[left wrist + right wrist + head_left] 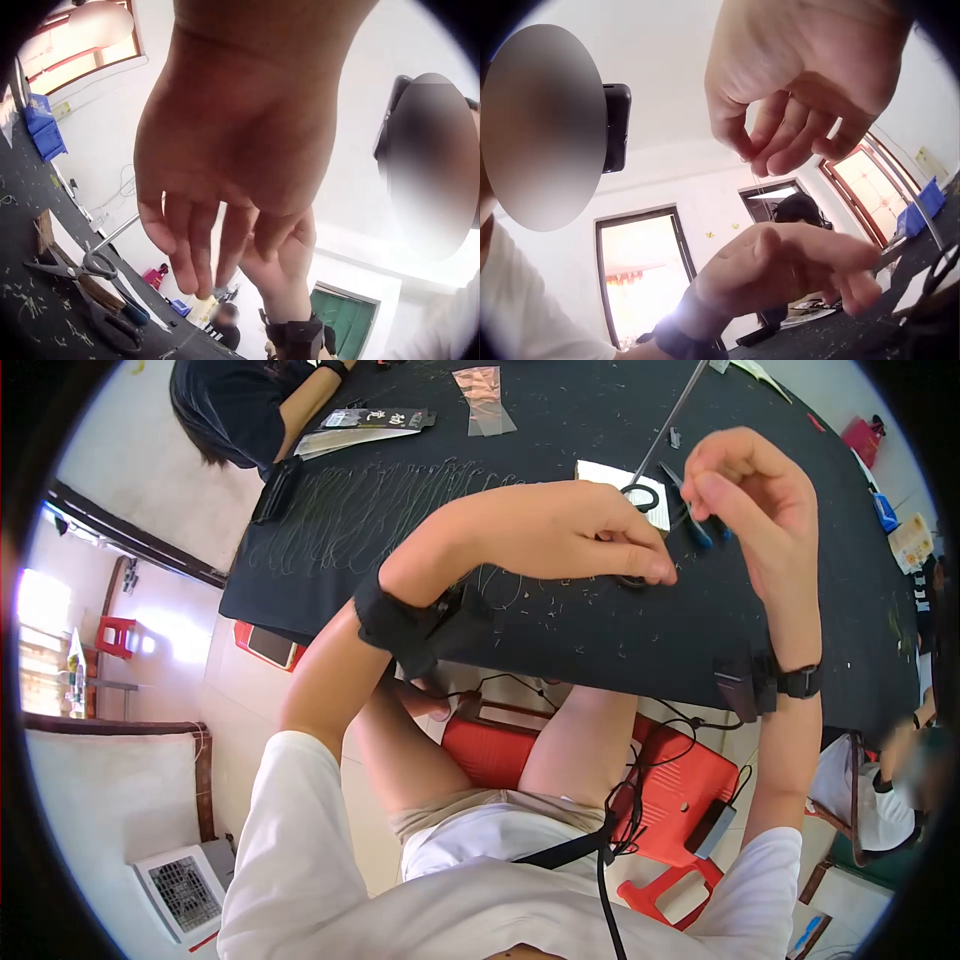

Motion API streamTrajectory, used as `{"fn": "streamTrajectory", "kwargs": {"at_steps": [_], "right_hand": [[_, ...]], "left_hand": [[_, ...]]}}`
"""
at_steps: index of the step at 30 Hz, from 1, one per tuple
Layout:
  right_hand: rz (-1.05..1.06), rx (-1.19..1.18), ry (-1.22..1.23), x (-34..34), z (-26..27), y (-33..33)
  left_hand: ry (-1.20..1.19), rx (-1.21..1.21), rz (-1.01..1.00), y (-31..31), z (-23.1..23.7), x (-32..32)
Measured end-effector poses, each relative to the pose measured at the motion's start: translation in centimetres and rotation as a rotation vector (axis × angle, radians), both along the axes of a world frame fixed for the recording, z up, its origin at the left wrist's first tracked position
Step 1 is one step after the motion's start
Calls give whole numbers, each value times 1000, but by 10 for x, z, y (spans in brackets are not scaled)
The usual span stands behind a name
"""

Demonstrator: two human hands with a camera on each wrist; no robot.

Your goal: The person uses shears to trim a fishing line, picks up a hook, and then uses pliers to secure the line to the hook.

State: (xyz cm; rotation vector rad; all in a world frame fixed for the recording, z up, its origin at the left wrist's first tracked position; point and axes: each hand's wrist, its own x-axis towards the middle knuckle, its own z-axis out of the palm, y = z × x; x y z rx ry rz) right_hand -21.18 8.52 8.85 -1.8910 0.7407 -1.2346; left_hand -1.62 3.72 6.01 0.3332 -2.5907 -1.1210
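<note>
My right hand (pixel 765 500) is raised over the right part of the black table, thumb and fingertips together. From this pinch a fine strand (pixel 757 182) hangs down toward my left hand in the right wrist view. My left hand (pixel 570 530) reaches across the table, palm down, with fingers loosely extended and parted in the left wrist view (pixel 232 150). Below and beyond it lie black-handled scissors (pixel 645 490) against a white-topped block (pixel 592 470). A hand tool with blue handle ends (pixel 703 538) lies below my right hand.
Many thin looped strands (pixel 350 510) spread across the table's left. Behind them lie a black-and-white packet (pixel 375 420) and a clear coppery bag (pixel 482 400). A metal rod (pixel 668 425) slants up by the block. Another person (pixel 235 410) sits far left; clippings dot the cloth.
</note>
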Motion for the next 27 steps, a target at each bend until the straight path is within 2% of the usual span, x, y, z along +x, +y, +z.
{"fn": "streamTrajectory", "kwargs": {"at_steps": [2, 3, 6, 10, 12, 13, 15, 20, 22, 25, 27], "right_hand": [[-44, -36, -29, -2, -6, -12], [-59, -44, -32, -7, -11, -19], [-155, -32, -146, -10, -30, -28], [-175, 21, -239, -14, -54, -34], [-308, 68, -257, -7, -57, -32], [-310, 73, -256, -5, -58, -31], [-273, 131, -191, -1, -60, -30], [-340, 98, -52, 5, -73, -28], [-370, 96, -152, 3, -72, -27], [-304, 207, 24, 6, -72, -24], [-242, 216, -27, 17, -74, -21]], "left_hand": [[23, 193, -157, -14, -11, -5], [24, 236, -176, -18, -10, -7], [75, 379, -192, -26, -17, -8], [43, 392, -213, -34, -22, -4], [162, 535, -170, -36, -23, -1], [163, 540, -171, -36, -23, -1], [345, 477, -12, -34, -25, -1], [438, 475, 24, -35, -37, -3], [434, 449, 57, -37, -39, -1], [512, 475, 41, -40, -43, -1], [529, 523, 55, -38, -43, -1]]}}
